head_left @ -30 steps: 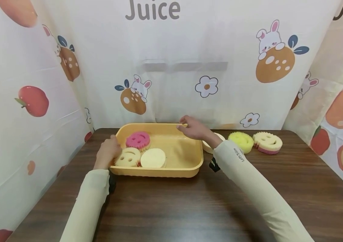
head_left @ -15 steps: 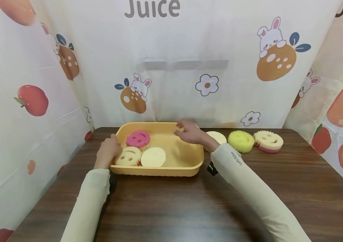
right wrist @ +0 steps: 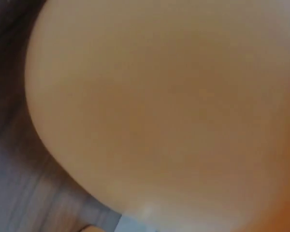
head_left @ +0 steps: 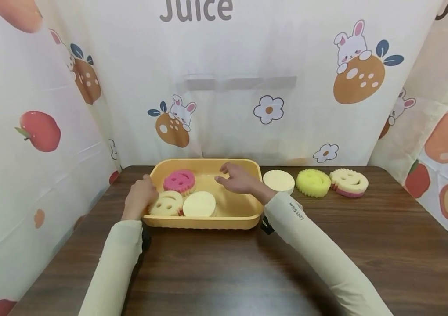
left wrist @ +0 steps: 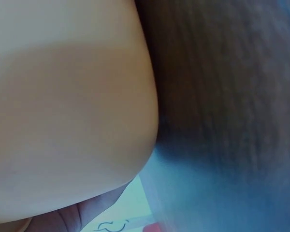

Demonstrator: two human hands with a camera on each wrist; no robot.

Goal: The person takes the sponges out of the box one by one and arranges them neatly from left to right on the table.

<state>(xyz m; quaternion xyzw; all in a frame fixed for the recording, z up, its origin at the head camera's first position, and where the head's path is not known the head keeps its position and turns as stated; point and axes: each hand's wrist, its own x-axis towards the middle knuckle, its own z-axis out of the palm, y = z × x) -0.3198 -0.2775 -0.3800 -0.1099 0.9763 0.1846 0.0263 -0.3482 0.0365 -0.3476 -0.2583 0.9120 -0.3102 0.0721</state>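
A yellow plastic tray (head_left: 200, 223) stands on the table in the head view. At its left wall my left hand (head_left: 140, 197) grips the rim, the fingers curled over the edge. Inside lie a pink smiley sponge (head_left: 179, 181), a cream smiley sponge (head_left: 166, 204) and a plain round cream sponge (head_left: 199, 204). My right hand (head_left: 240, 179) is above the tray's right half, fingers loosely bent and holding nothing. In the left wrist view, the tray wall (left wrist: 72, 121) covers most of the left hand. A blurred tray wall (right wrist: 150, 111) fills the right wrist view.
Right of the tray, a round cream sponge (head_left: 279, 181), a yellow smiley sponge (head_left: 313, 183) and a cream-and-pink smiley sponge (head_left: 349, 182) stand in a row on the dark wooden table (head_left: 224, 272). A printed curtain (head_left: 224, 52) surrounds the table's back and sides.
My right hand has moved left and slightly down, from the tray's back right rim to over its inside. More of the round cream sponge beside the tray shows. The left hand stays on the rim.
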